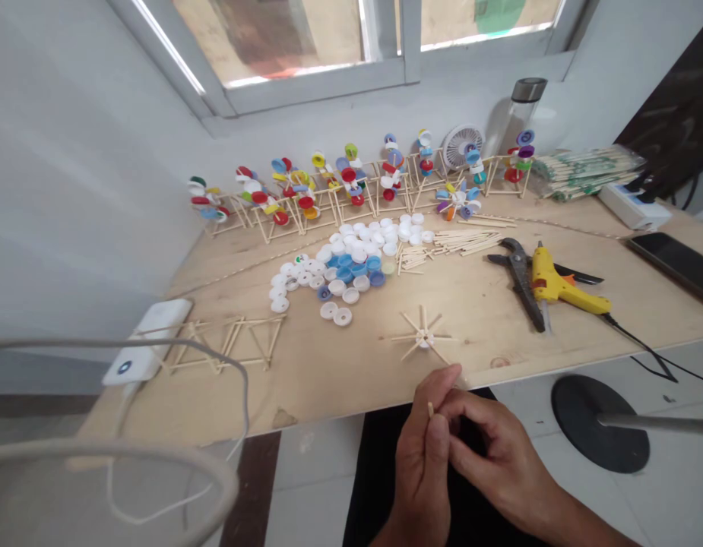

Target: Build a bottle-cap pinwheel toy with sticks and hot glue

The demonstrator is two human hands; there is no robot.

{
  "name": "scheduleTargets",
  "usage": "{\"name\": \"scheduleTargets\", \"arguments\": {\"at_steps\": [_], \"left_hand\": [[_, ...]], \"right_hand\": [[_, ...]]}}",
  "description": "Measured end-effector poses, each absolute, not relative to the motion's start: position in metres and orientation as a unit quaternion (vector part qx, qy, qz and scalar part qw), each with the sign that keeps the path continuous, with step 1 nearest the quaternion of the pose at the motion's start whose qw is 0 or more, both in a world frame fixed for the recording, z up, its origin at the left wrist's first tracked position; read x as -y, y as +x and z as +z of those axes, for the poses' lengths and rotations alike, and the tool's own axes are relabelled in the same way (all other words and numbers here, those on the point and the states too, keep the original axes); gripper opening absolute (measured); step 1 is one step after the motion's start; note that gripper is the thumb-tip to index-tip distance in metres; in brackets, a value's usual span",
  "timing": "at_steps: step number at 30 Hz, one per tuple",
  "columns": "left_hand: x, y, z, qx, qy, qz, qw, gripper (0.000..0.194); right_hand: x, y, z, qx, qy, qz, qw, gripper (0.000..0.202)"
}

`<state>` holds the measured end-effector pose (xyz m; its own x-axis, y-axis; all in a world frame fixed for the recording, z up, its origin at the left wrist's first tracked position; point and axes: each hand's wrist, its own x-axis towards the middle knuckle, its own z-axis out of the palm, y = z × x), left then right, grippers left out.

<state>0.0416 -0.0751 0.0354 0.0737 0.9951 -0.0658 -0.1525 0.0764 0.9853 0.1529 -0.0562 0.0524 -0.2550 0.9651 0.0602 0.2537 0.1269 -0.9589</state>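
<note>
Both hands are close together just off the table's front edge. My left hand (pixel 419 463) is closed, with the tip of a wooden stick (pixel 431 410) poking out by the thumb. Fingers of my right hand (pixel 499 452) are pinched together against the left one; what they grip is hidden. Beyond the fingertips, a spoked wheel (pixel 425 338) of thin wooden sticks set round a white bottle cap lies flat on the table. Behind it sits a pile of white and blue bottle caps (pixel 351 254), beside short and long loose sticks (pixel 465 241).
A yellow glue gun (pixel 562 281) and pliers (pixel 519 277) lie at right, near a phone (pixel 676 266). Stick frames with coloured cap wheels (pixel 356 186) line the back. A stick frame (pixel 220 342), white box (pixel 149 342) and cable (pixel 245 395) are at left.
</note>
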Motion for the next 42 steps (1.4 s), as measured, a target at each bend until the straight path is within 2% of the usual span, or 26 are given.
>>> {"name": "scheduleTargets", "arguments": {"at_steps": [4,7,9,11,14,24,32,38,42], "left_hand": [[0.067,0.029,0.031,-0.459,0.586,0.476,0.468,0.04],[0.041,0.009,0.025,-0.49,0.668,0.504,0.245,0.038],[0.019,-0.003,0.019,-0.514,0.708,0.464,0.138,0.033],[0.002,-0.01,0.014,-0.527,0.75,0.388,0.096,0.027],[-0.003,-0.01,0.009,-0.535,0.772,0.332,0.088,0.024],[0.038,0.014,0.019,-0.547,0.707,0.422,0.153,0.017],[0.037,0.032,0.033,-0.544,0.52,0.461,0.47,0.017],[0.033,0.042,0.032,-0.54,0.421,0.486,0.543,0.012],[0.035,0.04,0.039,-0.543,0.343,0.485,0.593,0.017]], "right_hand": [[0.054,0.159,0.05,0.619,-0.494,0.482,0.374,0.01],[0.05,0.168,0.048,0.585,-0.528,0.488,0.375,0.012],[0.047,0.175,0.048,0.567,-0.551,0.476,0.386,0.014],[0.046,0.181,0.046,0.561,-0.566,0.453,0.399,0.015],[0.045,0.187,0.043,0.561,-0.583,0.425,0.407,0.015],[0.035,0.19,0.036,0.591,-0.583,0.374,0.414,0.014],[0.03,0.176,0.029,0.649,-0.551,0.344,0.396,0.011],[0.034,0.173,0.031,0.69,-0.523,0.317,0.388,0.012],[0.026,0.201,0.039,0.721,-0.526,0.193,0.408,0.012]]}}
